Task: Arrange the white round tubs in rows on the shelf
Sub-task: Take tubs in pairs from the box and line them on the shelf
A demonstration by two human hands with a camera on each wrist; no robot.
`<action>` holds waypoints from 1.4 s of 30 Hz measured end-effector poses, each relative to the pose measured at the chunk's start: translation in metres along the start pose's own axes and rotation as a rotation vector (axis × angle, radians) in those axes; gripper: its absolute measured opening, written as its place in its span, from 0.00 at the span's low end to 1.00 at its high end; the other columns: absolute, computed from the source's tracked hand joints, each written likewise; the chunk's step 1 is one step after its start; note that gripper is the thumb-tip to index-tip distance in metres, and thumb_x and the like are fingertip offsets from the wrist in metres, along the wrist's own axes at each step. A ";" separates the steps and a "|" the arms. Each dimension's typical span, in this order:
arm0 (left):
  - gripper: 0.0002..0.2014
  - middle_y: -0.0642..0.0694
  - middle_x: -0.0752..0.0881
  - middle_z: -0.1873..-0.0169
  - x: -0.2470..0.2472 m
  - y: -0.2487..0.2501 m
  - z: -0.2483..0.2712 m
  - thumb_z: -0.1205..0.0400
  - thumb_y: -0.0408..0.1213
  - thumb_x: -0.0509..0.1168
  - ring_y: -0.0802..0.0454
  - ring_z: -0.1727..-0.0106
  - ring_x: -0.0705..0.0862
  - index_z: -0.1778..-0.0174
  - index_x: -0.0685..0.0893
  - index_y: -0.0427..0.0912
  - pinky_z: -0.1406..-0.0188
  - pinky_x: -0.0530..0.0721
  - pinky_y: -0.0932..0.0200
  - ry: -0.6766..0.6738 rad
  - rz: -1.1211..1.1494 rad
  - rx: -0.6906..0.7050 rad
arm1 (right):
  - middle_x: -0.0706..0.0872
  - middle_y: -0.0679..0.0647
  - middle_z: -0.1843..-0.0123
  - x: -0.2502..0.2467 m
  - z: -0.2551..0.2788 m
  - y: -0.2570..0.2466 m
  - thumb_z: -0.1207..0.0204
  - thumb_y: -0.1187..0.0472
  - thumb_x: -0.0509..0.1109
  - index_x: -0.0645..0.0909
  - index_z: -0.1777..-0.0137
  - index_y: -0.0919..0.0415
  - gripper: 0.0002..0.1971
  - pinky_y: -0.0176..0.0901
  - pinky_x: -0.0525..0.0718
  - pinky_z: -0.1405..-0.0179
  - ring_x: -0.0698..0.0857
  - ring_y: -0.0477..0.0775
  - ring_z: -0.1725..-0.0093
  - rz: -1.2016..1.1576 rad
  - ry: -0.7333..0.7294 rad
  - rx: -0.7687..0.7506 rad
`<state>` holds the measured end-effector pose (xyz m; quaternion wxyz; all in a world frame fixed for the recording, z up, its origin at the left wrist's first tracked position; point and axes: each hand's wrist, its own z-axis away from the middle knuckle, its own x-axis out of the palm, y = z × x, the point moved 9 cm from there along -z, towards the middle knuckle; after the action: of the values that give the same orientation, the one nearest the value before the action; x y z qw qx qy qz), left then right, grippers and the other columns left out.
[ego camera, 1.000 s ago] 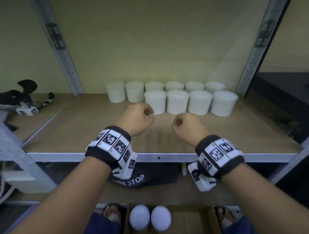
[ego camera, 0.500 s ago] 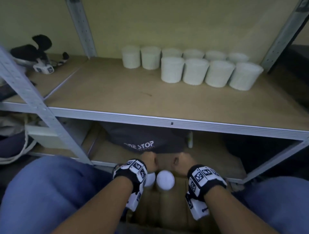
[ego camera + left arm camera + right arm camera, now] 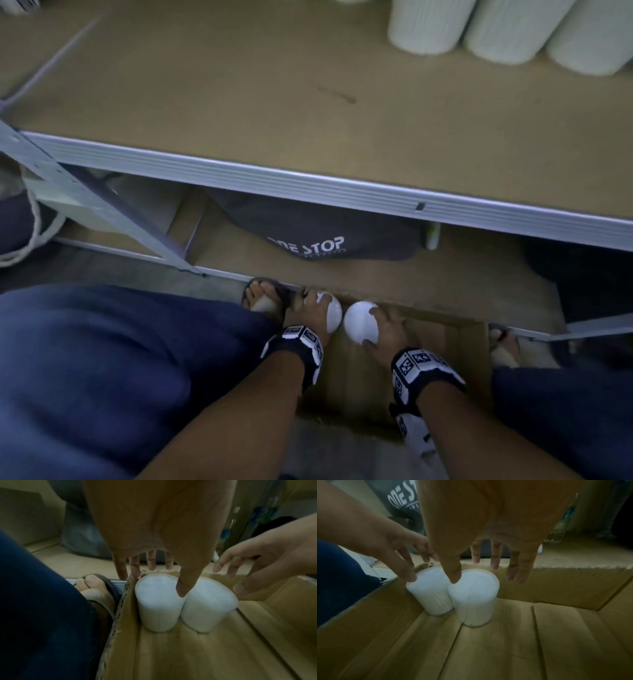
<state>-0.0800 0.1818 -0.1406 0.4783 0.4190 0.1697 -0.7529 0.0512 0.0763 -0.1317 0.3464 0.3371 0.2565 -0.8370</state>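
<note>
Two white round tubs stand upright and touching each other in the far left corner of an open cardboard box that sits on the floor below the shelf. The left tub is pressed close to the box's left wall; the right tub stands just beside it toward the middle of the box.

The left hand reaches down over the left tub. Its fingers are straight and spread apart, hanging past the tub's far rim, while the thumb points down into the seam between the two tubs; whether the fingers actually touch the tub cannot be told. The right hand reaches over the right tub in the same way, with fingers apart and extended beyond the tub's far side and the thumb tip at the lid's near edge. Neither hand is curled round a tub.

On the shelf above, three more white tubs stand side by side at the upper right of the head view, well apart from the box. Under the shelf lies a dark bag printed with white lettering. The person's foot in a sandal rests just outside the box's left wall, next to a blue trouser leg.
</note>
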 end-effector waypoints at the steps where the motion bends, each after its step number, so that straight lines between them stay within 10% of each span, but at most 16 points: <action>1: 0.36 0.43 0.63 0.23 0.001 0.000 -0.003 0.25 0.52 0.66 0.38 0.23 0.65 0.22 0.59 0.53 0.30 0.72 0.41 0.043 -0.022 0.002 | 0.60 0.56 0.20 0.002 -0.005 -0.003 0.26 0.46 0.68 0.57 0.19 0.47 0.37 0.54 0.71 0.26 0.68 0.62 0.25 0.021 0.000 -0.006; 11: 0.34 0.43 0.85 0.52 0.010 0.011 -0.029 0.51 0.58 0.79 0.37 0.61 0.86 0.47 0.85 0.57 0.55 0.86 0.40 0.201 -0.153 0.087 | 0.56 0.58 0.24 0.024 -0.036 -0.017 0.37 0.47 0.79 0.57 0.20 0.41 0.47 0.49 0.77 0.35 0.71 0.63 0.31 -0.069 0.022 0.024; 17: 0.33 0.42 0.67 0.29 0.009 0.010 -0.027 0.30 0.50 0.71 0.34 0.35 0.75 0.29 0.67 0.60 0.29 0.68 0.36 0.064 -0.118 0.043 | 0.56 0.58 0.24 0.020 -0.032 -0.019 0.38 0.54 0.78 0.62 0.23 0.43 0.43 0.46 0.78 0.37 0.70 0.63 0.33 -0.105 0.039 0.046; 22: 0.34 0.43 0.63 0.27 -0.005 0.007 -0.005 0.31 0.51 0.68 0.34 0.28 0.68 0.29 0.64 0.59 0.29 0.66 0.38 0.022 0.009 0.022 | 0.53 0.54 0.24 0.009 -0.012 -0.014 0.38 0.53 0.79 0.66 0.28 0.42 0.38 0.47 0.78 0.36 0.69 0.62 0.31 -0.115 0.001 0.036; 35: 0.45 0.45 0.68 0.31 -0.126 0.021 0.090 0.39 0.49 0.78 0.37 0.29 0.70 0.27 0.65 0.51 0.33 0.78 0.43 0.066 0.078 0.066 | 0.68 0.57 0.28 -0.109 0.090 -0.062 0.29 0.53 0.73 0.69 0.27 0.52 0.30 0.56 0.69 0.25 0.65 0.65 0.26 -0.012 0.090 -0.065; 42: 0.43 0.44 0.71 0.35 -0.205 0.035 0.148 0.38 0.48 0.79 0.36 0.31 0.70 0.28 0.68 0.52 0.36 0.79 0.37 0.126 -0.005 0.154 | 0.65 0.55 0.32 -0.184 0.159 -0.086 0.41 0.44 0.76 0.66 0.27 0.39 0.39 0.60 0.75 0.31 0.69 0.67 0.31 0.046 0.213 -0.141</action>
<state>-0.0794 0.1863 0.1146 0.4313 0.5006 0.1423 -0.7370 0.0235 0.0998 0.1237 0.3591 0.4049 0.3422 -0.7681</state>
